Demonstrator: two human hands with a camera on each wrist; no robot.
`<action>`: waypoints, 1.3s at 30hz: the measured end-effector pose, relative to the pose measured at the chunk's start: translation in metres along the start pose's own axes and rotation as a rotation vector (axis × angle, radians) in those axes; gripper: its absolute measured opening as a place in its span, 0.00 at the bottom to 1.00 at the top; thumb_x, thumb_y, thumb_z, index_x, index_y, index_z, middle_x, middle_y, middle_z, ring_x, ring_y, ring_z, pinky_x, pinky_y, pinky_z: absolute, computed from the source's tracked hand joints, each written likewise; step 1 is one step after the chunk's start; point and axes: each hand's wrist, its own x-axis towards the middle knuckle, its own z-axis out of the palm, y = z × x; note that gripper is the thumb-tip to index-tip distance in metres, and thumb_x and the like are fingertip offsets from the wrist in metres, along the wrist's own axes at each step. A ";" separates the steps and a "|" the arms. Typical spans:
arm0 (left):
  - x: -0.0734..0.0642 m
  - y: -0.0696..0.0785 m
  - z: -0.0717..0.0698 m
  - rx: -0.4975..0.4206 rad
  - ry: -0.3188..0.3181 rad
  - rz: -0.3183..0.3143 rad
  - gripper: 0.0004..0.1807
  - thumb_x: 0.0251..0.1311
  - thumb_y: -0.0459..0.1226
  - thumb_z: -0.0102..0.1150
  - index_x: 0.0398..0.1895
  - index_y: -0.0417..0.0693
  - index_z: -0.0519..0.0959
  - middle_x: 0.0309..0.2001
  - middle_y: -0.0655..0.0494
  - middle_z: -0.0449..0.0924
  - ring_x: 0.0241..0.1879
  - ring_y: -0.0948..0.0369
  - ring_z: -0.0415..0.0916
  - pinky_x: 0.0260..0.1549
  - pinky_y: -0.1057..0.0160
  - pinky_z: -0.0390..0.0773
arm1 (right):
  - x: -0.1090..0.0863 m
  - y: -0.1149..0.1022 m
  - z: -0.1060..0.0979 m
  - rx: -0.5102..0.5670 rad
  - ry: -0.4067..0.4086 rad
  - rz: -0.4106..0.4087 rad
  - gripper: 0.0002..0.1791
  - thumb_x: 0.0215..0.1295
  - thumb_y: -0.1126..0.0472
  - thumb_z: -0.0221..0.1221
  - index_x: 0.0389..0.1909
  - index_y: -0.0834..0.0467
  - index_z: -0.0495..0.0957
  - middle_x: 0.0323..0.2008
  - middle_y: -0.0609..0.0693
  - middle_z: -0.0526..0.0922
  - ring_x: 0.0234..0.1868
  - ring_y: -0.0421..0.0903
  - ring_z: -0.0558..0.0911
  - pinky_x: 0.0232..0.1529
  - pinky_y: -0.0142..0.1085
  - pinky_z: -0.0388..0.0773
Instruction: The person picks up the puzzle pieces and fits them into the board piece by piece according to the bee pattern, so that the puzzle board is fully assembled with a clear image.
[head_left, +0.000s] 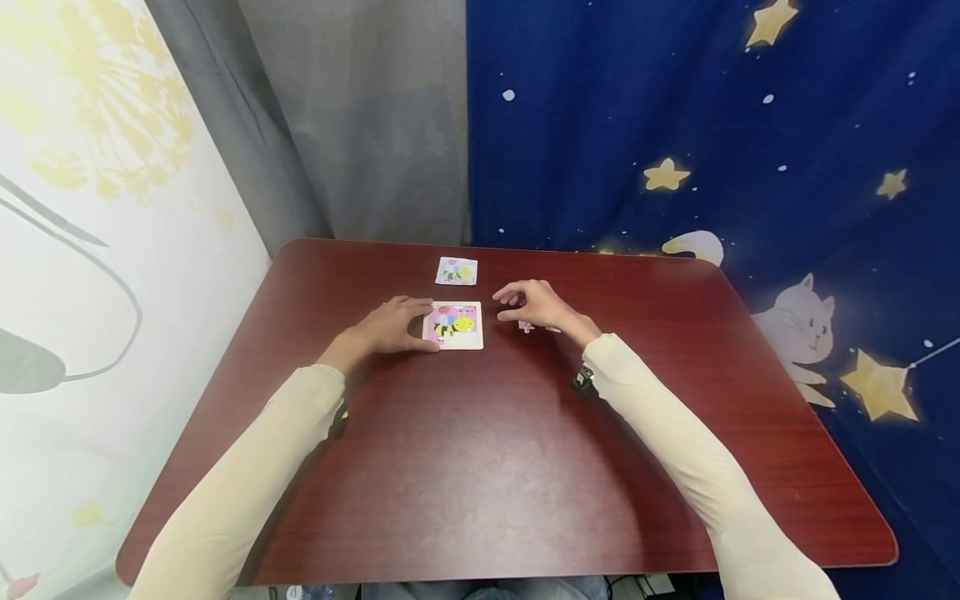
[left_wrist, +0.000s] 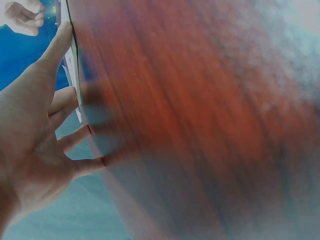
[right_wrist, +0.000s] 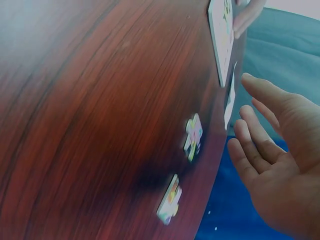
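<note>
A square jigsaw puzzle (head_left: pixel 453 326) in a white tray shows a bee on pink. My left hand (head_left: pixel 393 323) is at the tray's left side, the thumb touching its lower left corner and the forefinger near the upper one. In the left wrist view, the fingers of the left hand (left_wrist: pixel 37 135) are spread and mostly straight. My right hand (head_left: pixel 536 304) hovers right of the tray with loosely bent fingers and nothing visible in them. Below it lie a loose puzzle piece (right_wrist: pixel 193 137) and a second piece (right_wrist: pixel 170 200), partly hidden in the head view.
A paper card (head_left: pixel 457 271) with a matching bee picture lies behind the tray. The dark red tabletop (head_left: pixel 465 467) ends at rounded corners, with a grey curtain (head_left: pixel 375 125) and a blue starry curtain (head_left: pixel 585 125) behind it.
</note>
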 end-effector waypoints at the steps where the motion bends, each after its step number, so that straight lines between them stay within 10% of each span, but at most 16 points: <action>1: 0.000 0.000 0.000 0.001 0.000 0.001 0.51 0.55 0.64 0.72 0.76 0.46 0.70 0.78 0.49 0.64 0.75 0.44 0.58 0.69 0.35 0.62 | -0.001 0.002 -0.001 -0.005 0.001 0.002 0.21 0.61 0.60 0.75 0.55 0.60 0.86 0.47 0.56 0.90 0.48 0.51 0.84 0.54 0.43 0.80; 39: -0.001 0.000 -0.001 -0.012 0.003 0.012 0.51 0.55 0.62 0.73 0.76 0.45 0.70 0.78 0.49 0.64 0.75 0.43 0.58 0.69 0.35 0.62 | -0.033 0.027 -0.002 -0.142 -0.046 -0.040 0.19 0.59 0.60 0.75 0.52 0.56 0.88 0.46 0.54 0.87 0.49 0.52 0.81 0.55 0.47 0.75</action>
